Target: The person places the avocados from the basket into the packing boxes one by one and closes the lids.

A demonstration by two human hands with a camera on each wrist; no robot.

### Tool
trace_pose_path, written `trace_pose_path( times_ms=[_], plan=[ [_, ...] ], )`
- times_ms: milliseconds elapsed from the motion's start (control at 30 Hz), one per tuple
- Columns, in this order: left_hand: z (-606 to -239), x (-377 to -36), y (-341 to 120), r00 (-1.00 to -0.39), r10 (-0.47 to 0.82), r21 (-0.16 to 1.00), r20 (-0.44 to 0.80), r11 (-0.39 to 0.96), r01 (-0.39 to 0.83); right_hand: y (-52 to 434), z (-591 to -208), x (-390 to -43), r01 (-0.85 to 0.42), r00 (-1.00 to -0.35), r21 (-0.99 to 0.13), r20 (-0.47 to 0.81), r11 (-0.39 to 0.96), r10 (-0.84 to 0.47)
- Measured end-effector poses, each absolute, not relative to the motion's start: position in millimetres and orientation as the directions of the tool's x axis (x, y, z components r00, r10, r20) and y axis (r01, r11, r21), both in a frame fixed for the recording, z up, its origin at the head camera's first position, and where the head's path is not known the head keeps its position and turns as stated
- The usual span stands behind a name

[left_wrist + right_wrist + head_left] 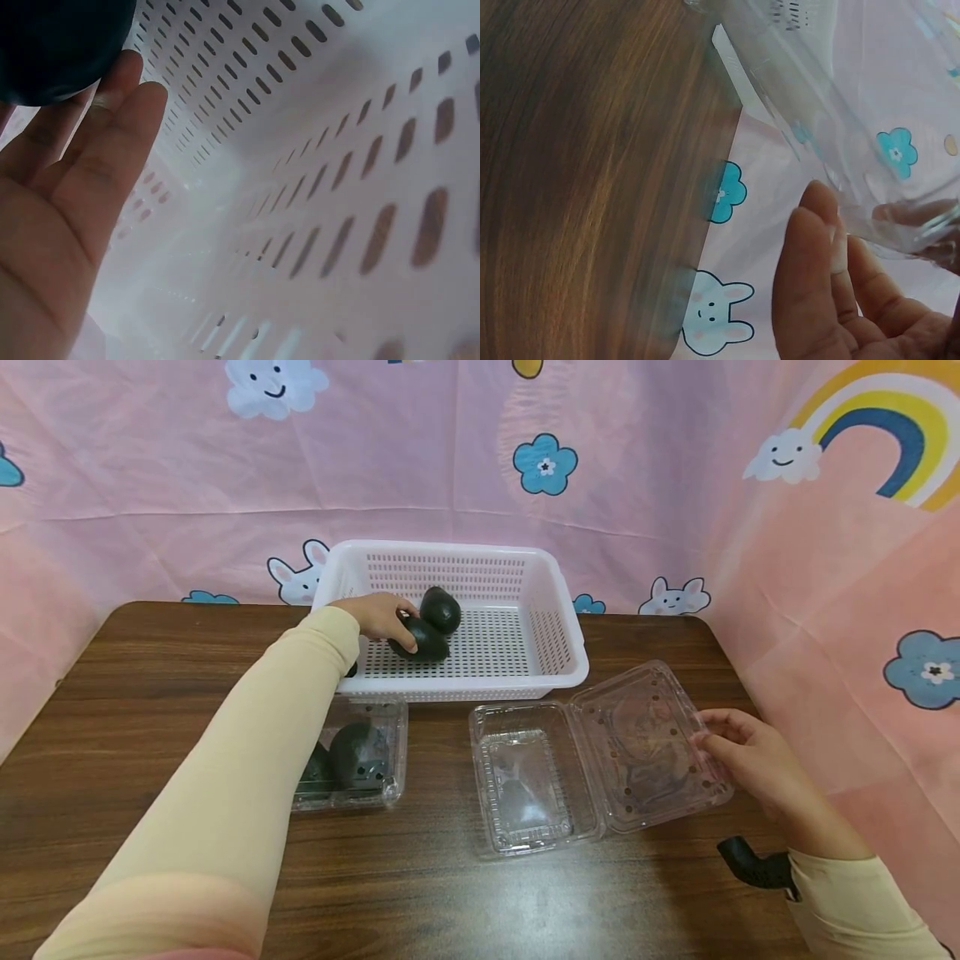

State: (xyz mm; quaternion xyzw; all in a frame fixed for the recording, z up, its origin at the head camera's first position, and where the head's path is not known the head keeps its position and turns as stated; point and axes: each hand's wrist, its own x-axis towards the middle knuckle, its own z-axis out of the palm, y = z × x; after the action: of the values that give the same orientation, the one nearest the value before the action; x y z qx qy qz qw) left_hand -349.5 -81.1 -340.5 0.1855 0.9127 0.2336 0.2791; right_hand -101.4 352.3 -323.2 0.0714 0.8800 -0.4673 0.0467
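Left hand (378, 617) is inside the white basket (558, 610) at the back-centre of the tabletop (135, 710), fingers laid over the nearer of two dark avocados; the left wrist view shows the fingers (112, 127) fairly straight with the dark fruit (52, 45) against their tips, so the grip reads as apart, touching the fruit but not wrapped round it. That avocado (423, 642) lies on the basket floor near the left wall, and the second avocado (441, 608) sits just behind it, touching or nearly so. Right hand (750, 760) is at the right edge of the open clear clamshell box (525, 785), thumb and fingers pinching the rim of its lid (652, 743), which is swung out to the right and tilted; right wrist view shows fingertips (817, 225) against the clear plastic edge (900, 225), grip clamped on the lid. The clamshell's tray half lies flat on the tabletop, just in front of the basket, no whole fruit visible in it. A second clear box (360, 756), closed, lies to the left of it, partly hidden behind the left sleeve (247, 760), with dark avocados inside. Black strap piece (753, 864) shows at the right wrist. Pink cartoon-print cloth (675, 485) hangs behind and to the right of the tabletop.
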Motion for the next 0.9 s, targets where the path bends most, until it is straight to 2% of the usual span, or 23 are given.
trace_pose_path(
  times_ms=[200, 667, 900],
  plan=[
    [-329.9, -345.5, -82.4, -0.779, 0.47, 0.553, -0.414, 0.81, 0.194, 351.8, -320.3, -100.7, 0.165, -0.986, -0.808, -0.145, 0.566, 0.081],
    [-309.3, -340.2, -85.7, -0.83, 0.486, 0.552, -0.274, 0.786, 0.278, 349.7, -315.7, -96.7, 0.178, -0.983, -0.805, -0.165, 0.566, 0.075],
    [-291.7, -330.2, -88.8, -0.858, 0.464, 0.645, -0.222, 0.73, 0.227, 348.7, -314.1, -95.1, 0.174, -0.984, -0.806, -0.161, 0.565, 0.074]
  ],
)
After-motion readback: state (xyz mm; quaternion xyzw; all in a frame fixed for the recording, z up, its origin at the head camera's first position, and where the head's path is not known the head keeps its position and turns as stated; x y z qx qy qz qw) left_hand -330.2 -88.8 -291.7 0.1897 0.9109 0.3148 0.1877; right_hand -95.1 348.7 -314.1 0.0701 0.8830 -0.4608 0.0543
